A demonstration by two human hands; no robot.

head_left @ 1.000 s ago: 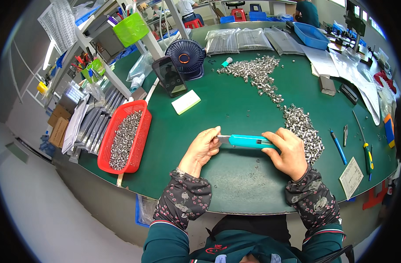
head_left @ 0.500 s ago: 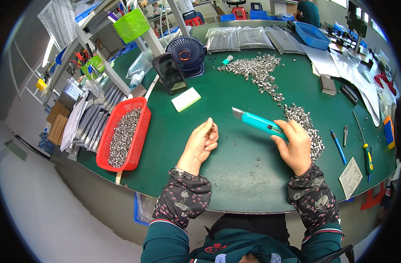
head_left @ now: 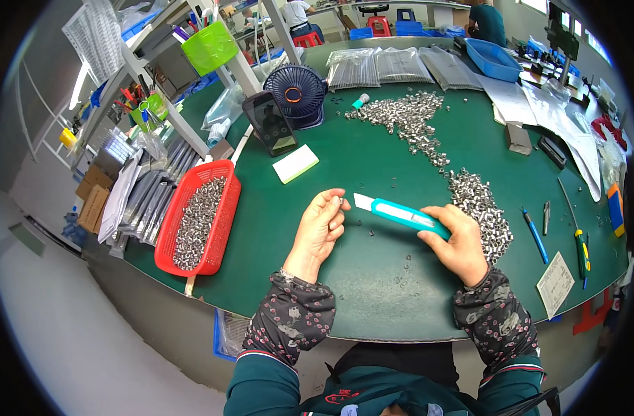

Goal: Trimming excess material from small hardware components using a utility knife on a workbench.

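My left hand [head_left: 321, 229] pinches a small metal ring [head_left: 342, 200] between thumb and forefinger. A teal utility knife [head_left: 404, 215] is gripped in my right hand [head_left: 457, 239], its blade pointing left, a short gap away from the ring. Close beside my right hand lies a pile of small silver metal rings [head_left: 478, 208]. A larger heap of the same parts [head_left: 407, 118] spreads farther back. Small dark scraps [head_left: 402, 281] are scattered on the green table [head_left: 372, 312] between my forearms.
At the left a red plastic basket [head_left: 228, 208] holds many metal rings. A phone [head_left: 270, 125], a fan [head_left: 296, 93] and a white pad [head_left: 296, 164] stand or lie beyond my left hand. To the right are a blue pen-like tool [head_left: 535, 236], a screwdriver [head_left: 580, 249] and a paper slip [head_left: 555, 284].
The knife has come left and slightly down, its blade now close to the ring in my left hand. The blade's flat side has turned more toward view. My left hand has shifted little.
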